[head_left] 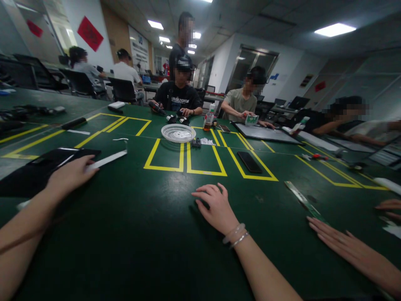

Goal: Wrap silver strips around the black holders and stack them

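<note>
My left hand (70,175) reaches out to the left over a flat black panel (46,161). Its thumb and fingers close on the near end of a long white strip (108,159) that lies on the green table (150,234). My right hand (216,205) rests palm down on the table in the middle, fingers spread and holding nothing. It has bracelets on the wrist. Just beyond it are yellow taped boxes (184,156).
Another person's hands (341,244) lie flat at the right edge next to a thin green strip (302,198). A black phone (249,161), a white round basket (178,133) and small parts sit farther out. Several people work across the table.
</note>
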The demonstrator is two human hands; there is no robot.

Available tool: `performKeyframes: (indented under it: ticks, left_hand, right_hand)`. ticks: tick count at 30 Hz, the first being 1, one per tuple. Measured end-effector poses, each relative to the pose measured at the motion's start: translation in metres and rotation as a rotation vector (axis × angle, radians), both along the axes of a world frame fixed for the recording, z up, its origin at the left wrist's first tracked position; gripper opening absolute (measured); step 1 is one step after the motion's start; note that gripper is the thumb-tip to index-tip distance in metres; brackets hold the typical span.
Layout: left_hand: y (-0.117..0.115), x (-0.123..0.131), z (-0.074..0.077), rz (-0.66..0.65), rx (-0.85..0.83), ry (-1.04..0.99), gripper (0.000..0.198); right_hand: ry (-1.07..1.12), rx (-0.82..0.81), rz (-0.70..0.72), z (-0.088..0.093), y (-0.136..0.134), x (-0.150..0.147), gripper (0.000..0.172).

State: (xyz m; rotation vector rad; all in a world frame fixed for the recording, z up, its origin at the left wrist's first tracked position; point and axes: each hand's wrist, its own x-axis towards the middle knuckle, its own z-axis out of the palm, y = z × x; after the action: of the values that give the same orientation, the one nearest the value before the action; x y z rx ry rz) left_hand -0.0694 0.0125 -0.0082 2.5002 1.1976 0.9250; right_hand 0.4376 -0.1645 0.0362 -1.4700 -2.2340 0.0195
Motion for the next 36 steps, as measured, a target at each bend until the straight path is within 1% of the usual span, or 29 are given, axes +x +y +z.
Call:
performKeyframes:
  ticks: [1, 2, 3, 4, 6, 8, 9, 11, 12, 14, 15, 18, 21, 23, 25, 26, 28, 31, 33, 34, 35, 36]
  left_hand:
    - [-0.003, 0.016, 0.004, 0.003, 0.027, 0.0, 0.041]
    - [-0.009, 0.034, 0.008, 0.042, 0.041, 0.007, 0.049]
    - [-0.016, 0.054, 0.012, 0.074, 0.031, 0.022, 0.056]
    - [-0.025, 0.075, 0.015, 0.052, -0.019, 0.051, 0.062]
    - [-0.046, 0.117, 0.022, -0.036, -0.129, 0.095, 0.062]
    - [-0.067, 0.152, 0.025, -0.17, -0.203, 0.111, 0.054]
    - [-0.077, 0.166, 0.027, -0.24, -0.223, 0.111, 0.05]
    - [-0.09, 0.184, 0.029, -0.352, -0.235, 0.103, 0.044]
    - [-0.095, 0.19, 0.03, -0.379, -0.234, 0.092, 0.042]
    - [-0.099, 0.193, 0.033, -0.385, -0.235, 0.063, 0.039]
    - [-0.1, 0.193, 0.034, -0.375, -0.241, 0.048, 0.038]
    - [-0.099, 0.19, 0.036, -0.342, -0.271, 0.018, 0.039]
    - [-0.095, 0.186, 0.034, -0.326, -0.259, 0.036, 0.042]
    - [-0.088, 0.181, 0.033, -0.274, -0.207, 0.067, 0.055]
    - [-0.076, 0.169, 0.032, -0.162, -0.136, 0.09, 0.072]
    - [-0.069, 0.159, 0.031, -0.082, -0.104, 0.107, 0.078]
    - [-0.051, 0.131, 0.029, 0.128, -0.057, 0.149, 0.081]
    - [-0.027, 0.072, 0.019, 0.485, -0.025, 0.196, 0.093]
    - [-0.017, 0.032, 0.012, 0.671, -0.033, 0.204, 0.103]
    - [-0.015, 0.015, 0.009, 0.748, -0.044, 0.204, 0.103]
    - [-0.014, 0.001, 0.007, 0.778, -0.07, 0.199, 0.099]
    - [-0.014, -0.01, 0.007, 0.718, -0.122, 0.188, 0.093]
  right_hand:
    - [0.004, 0.001, 0.005, 0.001, 0.0, 0.0, 0.026]
    - [0.006, 0.001, 0.013, 0.001, -0.001, -0.001, 0.027]
    - [0.008, -0.002, 0.025, 0.001, -0.001, -0.001, 0.027]
    - [0.008, -0.008, 0.041, 0.002, -0.002, -0.002, 0.026]
    - [0.003, -0.032, 0.083, 0.001, -0.003, -0.003, 0.026]
    - [-0.004, -0.065, 0.124, 0.0, -0.004, -0.005, 0.03]
    - [-0.006, -0.082, 0.141, 0.0, -0.005, -0.006, 0.031]
    - [-0.005, -0.117, 0.167, 0.0, -0.005, -0.008, 0.027]
    - [-0.002, -0.134, 0.175, 0.0, -0.005, -0.008, 0.023]
    - [0.008, -0.166, 0.192, 0.001, -0.005, -0.008, 0.02]
    - [0.014, -0.177, 0.2, 0.001, -0.005, -0.008, 0.022]
    - [0.027, -0.183, 0.206, 0.002, -0.005, -0.008, 0.029]
    - [0.065, -0.147, 0.171, 0.001, -0.004, -0.007, 0.023]
    - [0.147, -0.12, 0.141, 0.001, -0.002, -0.006, 0.019]
    - [0.316, -0.099, 0.071, 0.001, 0.001, -0.004, 0.016]
    - [0.443, -0.092, 0.024, 0.002, 0.003, -0.002, 0.016]
    - [0.773, -0.107, -0.065, 0.003, 0.008, 0.001, 0.02]
    - [1.256, -0.139, -0.163, 0.004, 0.015, 0.006, 0.029]
    - [1.476, -0.154, -0.225, 0.004, 0.018, 0.008, 0.033]
    - [1.561, -0.167, -0.25, 0.004, 0.019, 0.01, 0.033]
    - [1.639, -0.193, -0.267, 0.003, 0.02, 0.011, 0.034]
    - [1.718, -0.234, -0.28, 0.003, 0.021, 0.013, 0.032]
